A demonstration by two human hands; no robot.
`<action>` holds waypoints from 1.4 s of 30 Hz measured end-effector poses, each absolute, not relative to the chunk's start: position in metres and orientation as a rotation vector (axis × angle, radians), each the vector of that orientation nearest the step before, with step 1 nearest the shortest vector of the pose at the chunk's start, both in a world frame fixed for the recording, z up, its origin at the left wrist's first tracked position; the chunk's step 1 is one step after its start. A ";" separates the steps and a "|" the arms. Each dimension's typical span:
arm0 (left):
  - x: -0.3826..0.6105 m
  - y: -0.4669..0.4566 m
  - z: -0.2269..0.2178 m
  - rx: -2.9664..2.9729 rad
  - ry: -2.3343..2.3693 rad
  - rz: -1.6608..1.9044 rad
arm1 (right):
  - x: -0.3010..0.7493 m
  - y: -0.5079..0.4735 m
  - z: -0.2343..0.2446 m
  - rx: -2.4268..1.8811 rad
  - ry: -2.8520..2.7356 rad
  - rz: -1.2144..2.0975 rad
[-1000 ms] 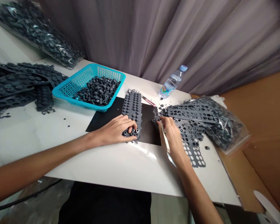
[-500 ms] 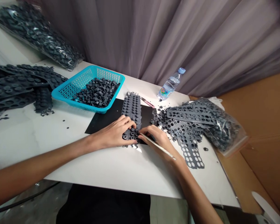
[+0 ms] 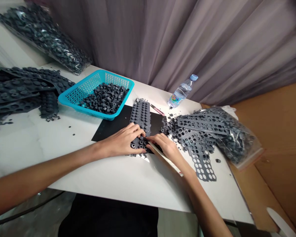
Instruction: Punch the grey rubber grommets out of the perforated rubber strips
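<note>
A dark grey rubber sheet (image 3: pixel 140 113) with rows of round raised studs lies lengthwise away from me on a black mat (image 3: pixel 110 129). My left hand (image 3: pixel 124 138) holds down its near part, fingers bent over the studs and thumb along the near end. At the sheet's right edge, my right hand (image 3: pixel 164 144) is closed around a slim white stick-shaped tool (image 3: pixel 169 160). The tool slants back across the palm toward the wrist; its working tip is hidden by the fingers.
Loose rubber pieces fill part of a blue basket (image 3: pixel 96 113). Studded sheets (image 3: pixel 17 89) lie left, below a stuffed clear bag (image 3: pixel 46 41). Pink-handled snips (image 3: pixel 158 110) and a water bottle (image 3: pixel 181 92) stand beyond the mat. Perforated sheets (image 3: pixel 199 126) and another bag (image 3: pixel 241 144) lie right.
The white tool's rear end has swung lower and slightly left in my right hand. My left hand stays on the sheet. The whole view has shifted slightly.
</note>
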State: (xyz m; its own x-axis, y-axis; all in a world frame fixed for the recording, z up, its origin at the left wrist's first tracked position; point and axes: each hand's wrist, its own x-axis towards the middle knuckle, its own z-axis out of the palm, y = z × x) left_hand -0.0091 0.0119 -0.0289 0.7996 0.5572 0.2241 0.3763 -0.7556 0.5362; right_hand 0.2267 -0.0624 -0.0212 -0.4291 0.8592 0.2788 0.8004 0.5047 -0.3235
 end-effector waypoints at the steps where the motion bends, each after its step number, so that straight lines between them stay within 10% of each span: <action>1: -0.009 0.012 -0.029 2.510 0.693 0.521 | 0.227 -0.062 -0.023 -1.371 -2.373 0.160; 20: -0.010 0.010 -0.025 2.502 0.680 0.489 | 0.235 -0.058 -0.025 -1.840 -1.871 -0.029; 42: -0.011 0.022 -0.035 2.394 0.699 0.569 | 0.213 -0.061 -0.010 -1.231 -2.285 0.334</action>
State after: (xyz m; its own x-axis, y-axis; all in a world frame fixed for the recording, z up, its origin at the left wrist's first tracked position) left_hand -0.0114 0.0221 -0.0351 0.7725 0.5914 0.2315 0.3463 -0.6978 0.6270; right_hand 0.2127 -0.0615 -0.0105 -0.4530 0.8300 0.3252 0.7022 0.5570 -0.4435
